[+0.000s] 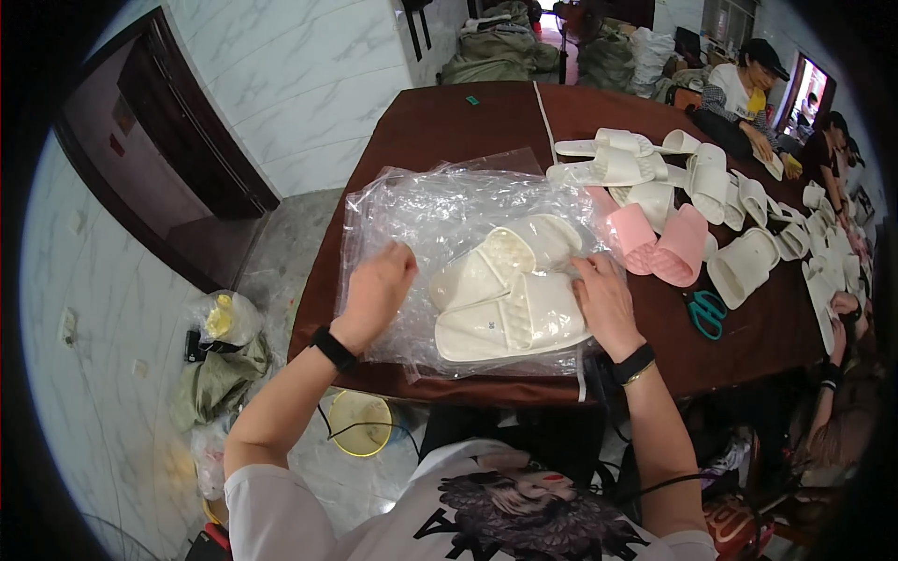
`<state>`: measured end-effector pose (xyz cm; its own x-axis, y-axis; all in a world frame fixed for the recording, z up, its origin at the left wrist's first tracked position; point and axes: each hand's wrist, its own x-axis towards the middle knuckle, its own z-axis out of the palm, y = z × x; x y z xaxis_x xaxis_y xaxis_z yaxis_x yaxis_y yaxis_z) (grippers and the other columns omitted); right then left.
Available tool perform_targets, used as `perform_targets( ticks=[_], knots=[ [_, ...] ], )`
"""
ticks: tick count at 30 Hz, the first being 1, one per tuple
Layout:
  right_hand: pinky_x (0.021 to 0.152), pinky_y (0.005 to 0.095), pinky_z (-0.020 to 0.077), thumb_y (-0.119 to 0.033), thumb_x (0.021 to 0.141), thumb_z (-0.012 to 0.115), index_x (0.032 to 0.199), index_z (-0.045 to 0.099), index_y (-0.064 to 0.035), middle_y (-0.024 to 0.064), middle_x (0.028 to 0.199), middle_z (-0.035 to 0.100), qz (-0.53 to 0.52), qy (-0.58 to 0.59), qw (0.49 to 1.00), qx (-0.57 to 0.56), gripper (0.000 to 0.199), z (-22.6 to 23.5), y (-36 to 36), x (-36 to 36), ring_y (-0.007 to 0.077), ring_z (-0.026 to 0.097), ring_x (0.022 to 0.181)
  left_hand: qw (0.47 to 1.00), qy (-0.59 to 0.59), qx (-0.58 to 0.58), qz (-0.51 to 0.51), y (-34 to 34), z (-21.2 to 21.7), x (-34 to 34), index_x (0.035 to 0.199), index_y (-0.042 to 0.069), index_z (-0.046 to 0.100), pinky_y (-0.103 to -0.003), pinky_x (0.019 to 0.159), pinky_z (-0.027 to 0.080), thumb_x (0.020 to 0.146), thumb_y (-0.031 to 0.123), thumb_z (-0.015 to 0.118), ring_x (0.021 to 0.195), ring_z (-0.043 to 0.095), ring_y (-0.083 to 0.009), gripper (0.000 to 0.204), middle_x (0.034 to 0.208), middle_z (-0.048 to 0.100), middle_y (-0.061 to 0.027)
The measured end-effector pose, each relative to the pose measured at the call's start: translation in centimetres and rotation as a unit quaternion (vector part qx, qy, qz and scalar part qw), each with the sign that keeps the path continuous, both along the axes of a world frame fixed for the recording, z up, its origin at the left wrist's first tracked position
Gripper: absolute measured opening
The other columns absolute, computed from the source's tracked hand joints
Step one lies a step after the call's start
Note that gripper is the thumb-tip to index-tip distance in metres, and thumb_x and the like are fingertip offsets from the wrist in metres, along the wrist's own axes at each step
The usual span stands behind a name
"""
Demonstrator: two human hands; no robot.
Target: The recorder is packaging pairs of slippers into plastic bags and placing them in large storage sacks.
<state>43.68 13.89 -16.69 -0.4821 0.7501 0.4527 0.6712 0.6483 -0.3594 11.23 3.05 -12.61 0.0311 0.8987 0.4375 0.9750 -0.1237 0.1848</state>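
A pair of white slippers (468, 329) lies side by side in front of me, toes to the right, amid stacked clear plastic bags (393, 201). Shiny film shows over parts of the slippers; how far they are inside a bag I cannot tell. To their left, my left hand (377, 290) hovers over the bags, fingers curled and pressed together; any film pinched in them is too thin to make out. Bent around the toe end of the near slipper are the fingers of my right hand (606, 304), with film around them.
Pink slippers (680, 245) and several white slippers (744, 266) spread across the brown-covered table (449, 117) to the right. Teal-handled scissors (705, 315) lie near my right hand. Co-workers (745, 89) sit along the right side. A yellow-rimmed bucket (360, 423) stands below the near edge.
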Motion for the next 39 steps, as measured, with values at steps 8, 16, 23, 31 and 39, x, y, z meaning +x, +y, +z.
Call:
perform_targets(
  ticks=[8,16,23,31,39],
  knots=[
    [0.086,0.043,0.0466,-0.002,0.085,0.059,0.12,0.061,-0.0067,0.0148,0.105,0.055,-0.023,0.007,1.0,-0.013,0.036,-0.4,0.4,0.2,0.0351,0.056,0.1,0.604,-0.777,-0.168,-0.058,-2.5,4.2,1.2,0.127,0.001,0.051,-0.033,0.091,0.055,0.1,0.015,0.054,0.099,0.068,-0.0223,0.031,0.122,0.063,-0.0162],
    [0.086,0.0432,0.0472,-0.005,0.087,0.059,0.119,0.061,-0.0064,0.0153,0.104,0.055,-0.02,0.012,1.0,-0.01,0.032,-0.3,0.4,0.1,0.0354,0.056,0.101,0.851,-0.133,-0.425,-0.278,2.0,6.7,-0.3,0.145,0.005,0.043,-0.042,0.113,0.032,0.091,0.027,0.068,0.136,0.04,-0.0284,0.063,0.147,0.044,-0.0148],
    [0.084,0.0434,0.0472,-0.007,0.088,0.061,0.12,0.061,-0.0064,0.0153,0.105,0.055,-0.01,0.008,1.0,-0.003,0.032,-0.2,0.2,-0.3,0.0358,0.057,0.099,0.923,-0.059,-0.151,-0.349,7.3,-1.9,4.5,0.14,0.008,0.047,-0.043,0.107,0.037,0.086,0.026,0.07,0.125,0.046,-0.036,0.062,0.137,0.049,-0.0162],
    [0.083,0.0444,0.0482,-0.006,0.089,0.057,0.121,0.06,-0.0033,0.0171,0.103,0.054,0.034,0.028,0.999,-0.003,0.033,0.5,0.1,0.4,0.0354,0.057,0.098,0.952,-0.168,-0.083,-0.243,8.7,-3.5,9.2,0.095,0.003,0.067,-0.046,0.085,0.048,0.077,0.011,0.065,0.101,0.058,-0.037,0.019,0.101,0.062,-0.0136],
    [0.086,0.044,0.0489,0.001,0.085,0.053,0.128,0.059,-0.0047,0.0188,0.102,0.054,-0.045,-0.088,0.995,0.007,0.044,-0.3,1.1,2.8,0.0368,0.055,0.101,0.963,-0.139,-0.096,-0.208,4.6,1.2,4.3,0.092,0.002,0.067,-0.042,0.08,0.049,0.079,0.006,0.061,0.093,0.059,-0.0374,0.015,0.094,0.062,-0.0136]
  ],
)
